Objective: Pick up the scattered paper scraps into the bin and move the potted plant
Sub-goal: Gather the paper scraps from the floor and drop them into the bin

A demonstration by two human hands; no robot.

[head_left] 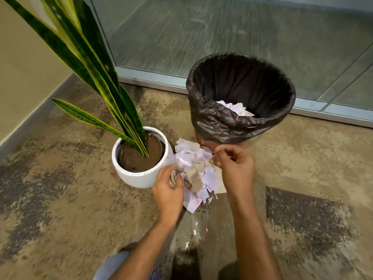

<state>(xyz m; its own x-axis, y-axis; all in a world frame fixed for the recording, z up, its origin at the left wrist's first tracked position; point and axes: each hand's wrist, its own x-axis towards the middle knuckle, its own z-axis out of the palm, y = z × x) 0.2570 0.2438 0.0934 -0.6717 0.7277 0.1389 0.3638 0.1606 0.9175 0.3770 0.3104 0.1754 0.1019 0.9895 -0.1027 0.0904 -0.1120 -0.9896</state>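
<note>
A: Nearest us, a few tiny bits [195, 232] lie on the carpet [60, 209] between the forearms, apart from the main pile. Why are both hands down in the heap?

B: I'd say to gather it from two sides. The left hand [168, 187] has its fingers curled into the near-left edge of the paper scraps [198, 174], bunching them. The right hand [235, 168] pinches a scrap at the far-right edge, finger and thumb drawn narrow; how much it actually holds I cannot tell.

A: And the heap sits where?

B: On the carpet, wedged between the white pot [139, 176] of the snake plant [96, 73] on the left and the foot of the bin [240, 98] behind. It touches the pot's side and runs up to the bin's base.

A: So the lift is short.

B: Short, but up and over the rim. The black liner [218, 122] folds loosely over the near lip, and some paper already lies inside, so a careless handful could catch there.

A: Room for the plant?

B: Open carpet to the left and near side; beyond, the glass partition [222, 33] and beige wall [24, 57] close off the corner, and the long leaves lean leftward.
</note>
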